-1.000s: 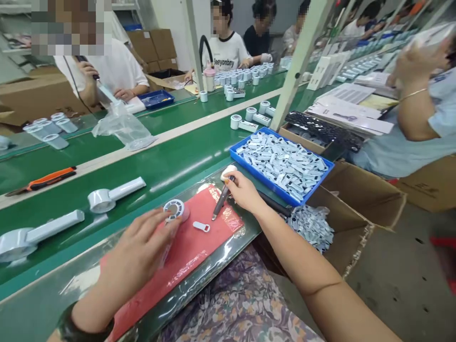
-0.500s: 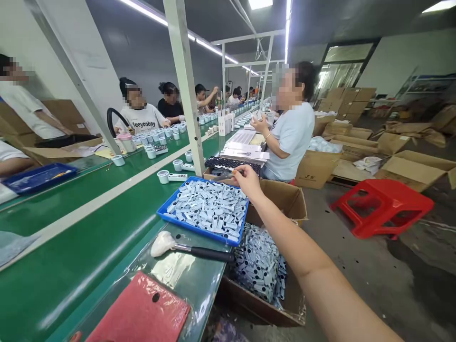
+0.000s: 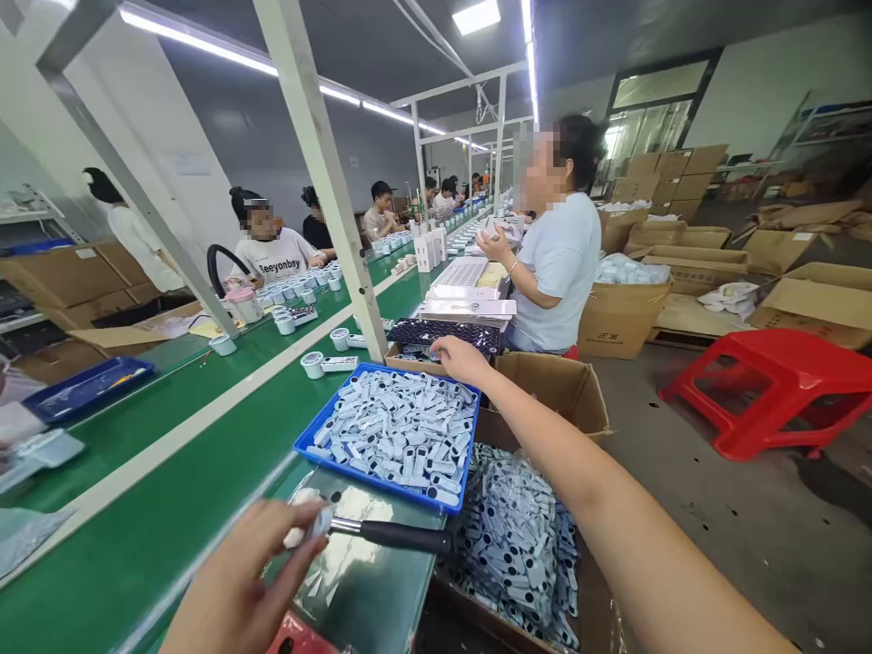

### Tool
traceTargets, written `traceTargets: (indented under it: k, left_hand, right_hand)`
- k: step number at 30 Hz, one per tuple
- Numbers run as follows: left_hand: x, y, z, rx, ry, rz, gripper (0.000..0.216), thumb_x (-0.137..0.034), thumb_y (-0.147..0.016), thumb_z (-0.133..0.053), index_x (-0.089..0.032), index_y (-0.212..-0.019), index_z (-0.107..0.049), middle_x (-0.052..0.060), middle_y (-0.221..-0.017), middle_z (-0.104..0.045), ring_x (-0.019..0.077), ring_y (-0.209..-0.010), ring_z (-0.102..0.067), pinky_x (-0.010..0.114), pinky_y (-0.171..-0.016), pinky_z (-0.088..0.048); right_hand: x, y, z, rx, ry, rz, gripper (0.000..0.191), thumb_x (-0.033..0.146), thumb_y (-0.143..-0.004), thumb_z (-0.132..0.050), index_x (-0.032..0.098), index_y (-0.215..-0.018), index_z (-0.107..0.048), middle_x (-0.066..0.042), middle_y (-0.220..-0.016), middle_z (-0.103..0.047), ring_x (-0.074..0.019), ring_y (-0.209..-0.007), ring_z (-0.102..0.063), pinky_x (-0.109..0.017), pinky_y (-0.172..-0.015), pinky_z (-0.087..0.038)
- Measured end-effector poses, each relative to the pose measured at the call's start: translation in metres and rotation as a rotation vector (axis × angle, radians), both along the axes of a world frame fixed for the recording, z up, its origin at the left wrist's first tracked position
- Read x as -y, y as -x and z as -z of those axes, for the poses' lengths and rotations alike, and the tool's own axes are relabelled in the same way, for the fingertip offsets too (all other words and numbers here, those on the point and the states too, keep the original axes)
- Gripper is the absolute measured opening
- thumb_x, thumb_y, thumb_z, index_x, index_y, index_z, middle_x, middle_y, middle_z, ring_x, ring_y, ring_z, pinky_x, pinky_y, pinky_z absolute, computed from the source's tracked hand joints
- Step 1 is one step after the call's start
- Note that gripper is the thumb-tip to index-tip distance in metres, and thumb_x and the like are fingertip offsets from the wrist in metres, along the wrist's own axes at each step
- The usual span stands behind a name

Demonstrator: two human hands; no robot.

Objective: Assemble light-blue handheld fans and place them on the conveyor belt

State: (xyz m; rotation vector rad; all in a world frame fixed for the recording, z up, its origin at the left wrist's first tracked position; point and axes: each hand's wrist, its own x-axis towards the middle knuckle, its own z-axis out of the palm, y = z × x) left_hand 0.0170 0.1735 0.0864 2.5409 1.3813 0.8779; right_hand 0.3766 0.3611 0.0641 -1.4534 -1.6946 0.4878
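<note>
My left hand is at the lower left, thumb and fingers pinched on a small light-blue plastic piece. Below that piece lies a black-handled hammer, its head wrapped in white and partly hidden by my fingers. My right hand reaches past the far edge of a blue tray to a small cardboard box. Its fingers are closed, and what they hold is too small to make out. Light-blue plastic pieces with dark ovals fill the tray.
A large carton of bagged pieces stands below my right arm. A white post rises behind the tray. The green conveyor carries white cups. A co-worker sits ahead. A red stool stands right.
My left hand has come into view over the hammer with a plastic piece. My right hand has lowered slightly to the small box; the dark strip in its fingers no longer shows. The view has shifted.
</note>
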Motion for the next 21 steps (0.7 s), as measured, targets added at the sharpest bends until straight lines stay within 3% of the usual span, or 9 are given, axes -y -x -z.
traceTargets:
  k: [2, 5, 8, 12, 15, 17, 19, 21]
  left_hand:
    - [-0.034, -0.042, -0.026, 0.123, 0.075, -0.043, 0.026, -0.051, -0.086, -0.065, -0.032, -0.101, -0.074, 0.0, -0.075, -0.071, 0.02, -0.062, -0.064, 0.031, -0.057, -0.056]
    - [-0.094, -0.103, -0.047, 0.376, 0.313, -0.119, 0.026, -0.034, -0.08, -0.074, -0.022, -0.103, -0.074, 0.002, -0.075, -0.07, 0.018, -0.066, -0.064, 0.026, -0.057, -0.051]
    - [-0.15, -0.155, -0.055, 0.687, 0.557, -0.206, 0.024, -0.018, -0.081, -0.073, -0.013, -0.104, -0.068, 0.002, -0.07, -0.064, 0.0136, -0.058, -0.06, 0.023, -0.053, -0.048]
    - [-0.188, -0.194, -0.054, 0.785, 0.661, -0.241, 0.028, -0.013, -0.082, -0.072, -0.005, -0.107, -0.063, 0.007, -0.073, -0.063, 0.018, -0.062, -0.067, 0.031, -0.064, -0.059]
    - [-0.183, -0.193, -0.045, 0.79, 0.687, -0.244, 0.036, -0.016, -0.078, -0.077, -0.007, -0.111, -0.064, 0.012, -0.085, -0.068, 0.0215, -0.073, -0.071, 0.035, -0.072, -0.061]
    - [-0.167, -0.175, -0.039, 0.784, 0.679, -0.236, 0.043, -0.021, -0.077, -0.077, -0.011, -0.117, -0.065, 0.012, -0.1, -0.071, 0.0218, -0.086, -0.073, 0.035, -0.082, -0.061]
    - [-0.143, -0.142, -0.034, 0.681, 0.604, -0.21, 0.047, -0.028, -0.079, -0.073, -0.015, -0.123, -0.065, 0.012, -0.114, -0.071, 0.0233, -0.099, -0.072, 0.037, -0.093, -0.059]
    - [-0.112, -0.095, -0.027, 0.438, 0.448, -0.183, 0.048, -0.039, -0.083, -0.065, -0.02, -0.127, -0.066, 0.01, -0.123, -0.071, 0.0264, -0.109, -0.07, 0.042, -0.101, -0.056]
  right_hand:
    - [0.016, -0.009, 0.0, 0.012, -0.03, 0.02, 0.03, 0.004, -0.09, -0.051, 0.021, -0.099, -0.074, -0.008, -0.118, -0.07, -0.023, -0.111, -0.064, -0.038, -0.101, -0.047]
    - [0.047, -0.021, 0.005, 0.015, -0.047, 0.039, 0.03, 0.006, -0.091, -0.049, 0.02, -0.103, -0.073, -0.008, -0.113, -0.072, -0.0225, -0.105, -0.066, -0.037, -0.096, -0.05]
    - [0.081, -0.032, 0.018, 0.014, -0.058, 0.038, 0.029, 0.007, -0.091, -0.049, 0.02, -0.101, -0.072, -0.006, -0.106, -0.074, -0.0212, -0.097, -0.068, -0.035, -0.089, -0.052]
    - [0.115, -0.045, 0.038, 0.018, -0.059, 0.043, 0.027, 0.009, -0.091, -0.049, 0.021, -0.099, -0.072, -0.004, -0.099, -0.075, -0.02, -0.087, -0.07, -0.032, -0.077, -0.053]
    - [0.127, -0.049, 0.05, 0.027, -0.038, 0.046, 0.028, 0.01, -0.093, -0.047, 0.021, -0.101, -0.071, -0.004, -0.098, -0.075, -0.0198, -0.086, -0.069, -0.031, -0.077, -0.053]
    - [0.129, -0.046, 0.055, 0.039, -0.026, 0.043, 0.027, 0.012, -0.095, -0.047, 0.021, -0.104, -0.071, -0.005, -0.103, -0.073, -0.0203, -0.091, -0.068, -0.032, -0.08, -0.052]
    - [0.125, -0.036, 0.055, 0.063, -0.02, 0.024, 0.024, 0.016, -0.097, -0.049, 0.022, -0.107, -0.07, -0.006, -0.108, -0.072, -0.021, -0.095, -0.067, -0.033, -0.082, -0.05]
    - [0.119, -0.021, 0.052, 0.103, -0.023, -0.012, 0.02, 0.019, -0.098, -0.053, 0.023, -0.108, -0.07, -0.006, -0.108, -0.07, -0.0218, -0.096, -0.065, -0.033, -0.08, -0.049]
